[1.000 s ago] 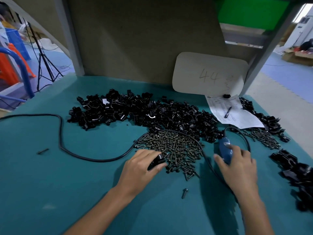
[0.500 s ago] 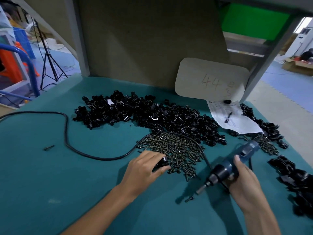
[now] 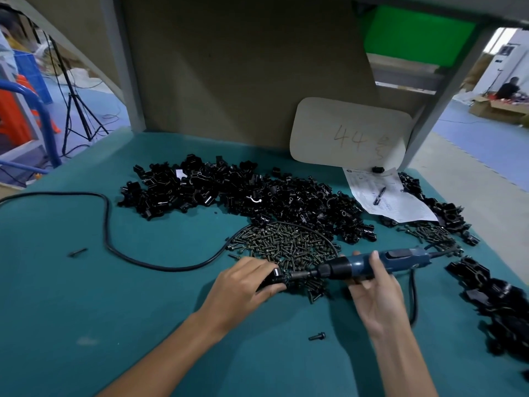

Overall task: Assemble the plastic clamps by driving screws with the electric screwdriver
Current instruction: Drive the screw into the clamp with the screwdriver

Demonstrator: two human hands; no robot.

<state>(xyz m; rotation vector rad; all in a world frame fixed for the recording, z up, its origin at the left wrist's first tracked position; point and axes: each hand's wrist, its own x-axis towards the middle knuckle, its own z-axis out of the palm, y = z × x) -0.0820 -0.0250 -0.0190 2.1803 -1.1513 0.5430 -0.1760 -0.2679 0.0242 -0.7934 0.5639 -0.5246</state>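
Pinches a black clamp (image 3: 275, 277) in the left hand (image 3: 243, 285), at 7 o'clock of the screw pile (image 3: 286, 246). Wraps the right hand (image 3: 375, 293) round the blue electric screwdriver (image 3: 369, 263), held level, bit pointing to 9 o'clock and reaching the clamp. At 12 o'clock of the screws, a heap of loose clamps (image 3: 257, 196); at 6 o'clock, one stray screw (image 3: 317, 336).

Black plastic clamp (image 3: 274, 277) held at screw pile (image 3: 283, 247) edge, blue electric screwdriver (image 3: 369, 263) lying level, bit against it
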